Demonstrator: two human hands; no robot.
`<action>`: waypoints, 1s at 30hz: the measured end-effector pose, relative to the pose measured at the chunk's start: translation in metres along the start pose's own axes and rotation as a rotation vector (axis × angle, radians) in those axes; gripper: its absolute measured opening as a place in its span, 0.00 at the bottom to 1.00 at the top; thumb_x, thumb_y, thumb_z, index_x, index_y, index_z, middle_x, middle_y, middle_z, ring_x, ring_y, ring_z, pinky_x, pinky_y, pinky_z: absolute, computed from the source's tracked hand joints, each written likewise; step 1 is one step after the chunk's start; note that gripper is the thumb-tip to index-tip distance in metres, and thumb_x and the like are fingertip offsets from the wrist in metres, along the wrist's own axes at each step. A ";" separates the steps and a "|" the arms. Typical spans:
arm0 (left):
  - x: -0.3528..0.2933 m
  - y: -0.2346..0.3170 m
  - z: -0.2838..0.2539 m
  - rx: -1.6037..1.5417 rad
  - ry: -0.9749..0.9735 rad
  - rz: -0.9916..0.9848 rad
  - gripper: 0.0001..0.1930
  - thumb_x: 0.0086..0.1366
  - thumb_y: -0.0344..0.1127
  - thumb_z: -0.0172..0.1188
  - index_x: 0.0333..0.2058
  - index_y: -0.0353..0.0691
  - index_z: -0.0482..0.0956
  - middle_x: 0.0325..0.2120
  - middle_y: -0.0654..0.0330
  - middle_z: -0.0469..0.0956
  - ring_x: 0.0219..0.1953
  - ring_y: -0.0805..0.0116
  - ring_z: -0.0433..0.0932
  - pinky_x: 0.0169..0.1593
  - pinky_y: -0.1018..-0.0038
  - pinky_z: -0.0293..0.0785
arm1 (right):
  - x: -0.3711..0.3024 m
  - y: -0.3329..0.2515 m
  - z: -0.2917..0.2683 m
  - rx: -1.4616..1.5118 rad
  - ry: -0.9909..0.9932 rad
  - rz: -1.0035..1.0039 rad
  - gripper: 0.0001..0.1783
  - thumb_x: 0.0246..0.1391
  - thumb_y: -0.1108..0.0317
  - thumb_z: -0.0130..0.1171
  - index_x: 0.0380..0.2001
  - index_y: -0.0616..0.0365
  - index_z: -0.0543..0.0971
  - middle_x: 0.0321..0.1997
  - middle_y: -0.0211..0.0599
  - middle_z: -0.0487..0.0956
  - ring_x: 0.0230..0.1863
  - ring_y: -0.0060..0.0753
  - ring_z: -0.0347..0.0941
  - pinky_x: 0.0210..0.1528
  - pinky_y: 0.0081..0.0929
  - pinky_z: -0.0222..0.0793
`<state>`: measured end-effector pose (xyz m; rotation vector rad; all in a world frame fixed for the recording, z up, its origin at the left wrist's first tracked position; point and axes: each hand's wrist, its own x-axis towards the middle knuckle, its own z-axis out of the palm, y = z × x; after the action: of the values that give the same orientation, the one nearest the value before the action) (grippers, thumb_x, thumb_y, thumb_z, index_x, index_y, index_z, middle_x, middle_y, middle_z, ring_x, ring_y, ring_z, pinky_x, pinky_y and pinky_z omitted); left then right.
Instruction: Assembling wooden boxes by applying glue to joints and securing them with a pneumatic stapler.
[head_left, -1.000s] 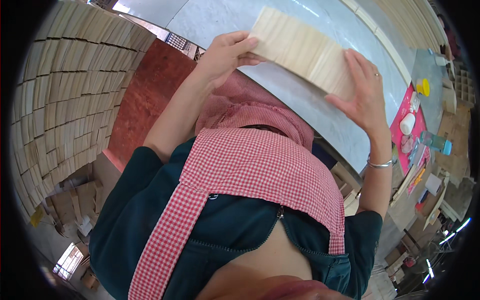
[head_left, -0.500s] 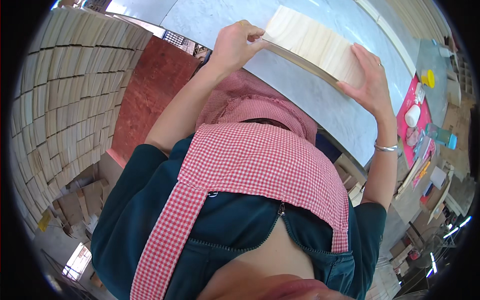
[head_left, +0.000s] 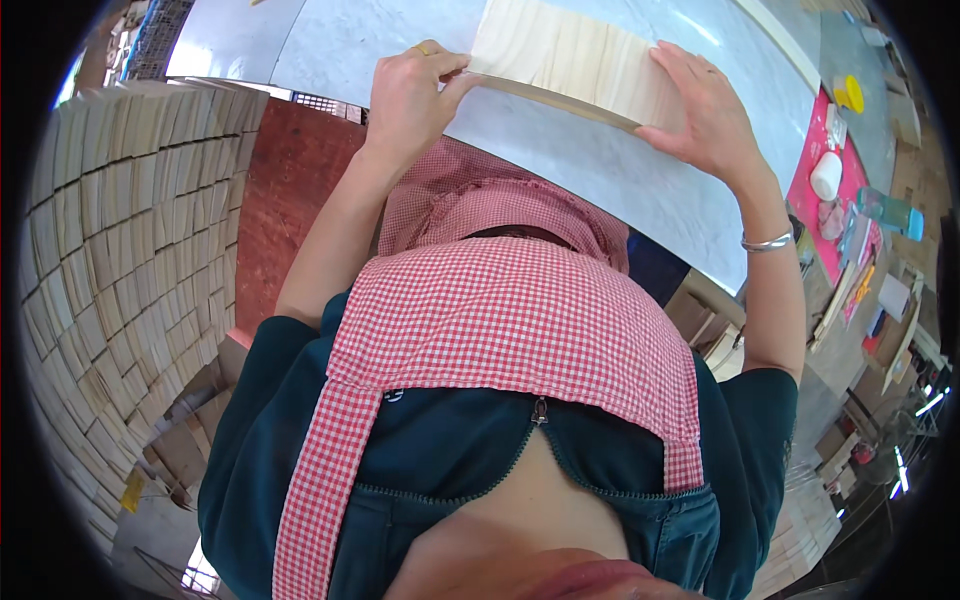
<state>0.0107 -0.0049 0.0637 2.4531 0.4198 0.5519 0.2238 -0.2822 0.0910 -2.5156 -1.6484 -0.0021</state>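
So the big pale grey, marbled bench (head_left: pixel 620 170) is out in front of the person, and the pale wooden board (head_left: pixel 570 55) is over its near part; can't tell if it's flat on the top or lifted a bit. Long axis goes side to side on a slant, right end closer to the body. That's the bit that matters: it sits right between the hands, one at each end, so neither's really nearer. Right hand (head_left: pixel 705 115) has hold of the right end, fingers across the top face, thumb down by the near edge. Left hand (head_left: pixel 415 95) is at the near left corner, thumb and fingertips bunched there, but honestly can't tell if it's pinching or just touching.
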 end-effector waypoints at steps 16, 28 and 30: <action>0.002 -0.001 -0.003 0.014 -0.053 0.037 0.11 0.58 0.28 0.71 0.38 0.26 0.87 0.31 0.54 0.84 0.26 0.66 0.79 0.32 0.74 0.74 | -0.099 -0.012 0.008 0.327 0.380 0.475 0.10 0.55 0.71 0.65 0.41 0.58 0.82 0.37 0.34 0.81 0.32 0.35 0.74 0.40 0.28 0.72; 0.004 0.008 -0.008 0.106 -0.127 0.005 0.11 0.59 0.28 0.70 0.39 0.28 0.87 0.32 0.54 0.84 0.29 0.64 0.81 0.35 0.75 0.75 | -0.100 -0.010 0.014 0.261 0.320 0.376 0.05 0.56 0.72 0.59 0.28 0.60 0.81 0.31 0.36 0.81 0.27 0.41 0.74 0.34 0.31 0.70; 0.004 0.011 -0.012 0.138 -0.153 0.006 0.11 0.59 0.30 0.70 0.39 0.29 0.87 0.34 0.54 0.84 0.31 0.64 0.81 0.37 0.74 0.76 | -0.101 -0.008 0.014 0.303 0.331 0.398 0.04 0.56 0.73 0.60 0.29 0.61 0.81 0.31 0.35 0.81 0.27 0.39 0.73 0.33 0.31 0.69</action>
<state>0.0107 -0.0063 0.0804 2.6073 0.4000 0.3450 0.1754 -0.3697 0.0706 -2.4002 -0.9342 -0.1128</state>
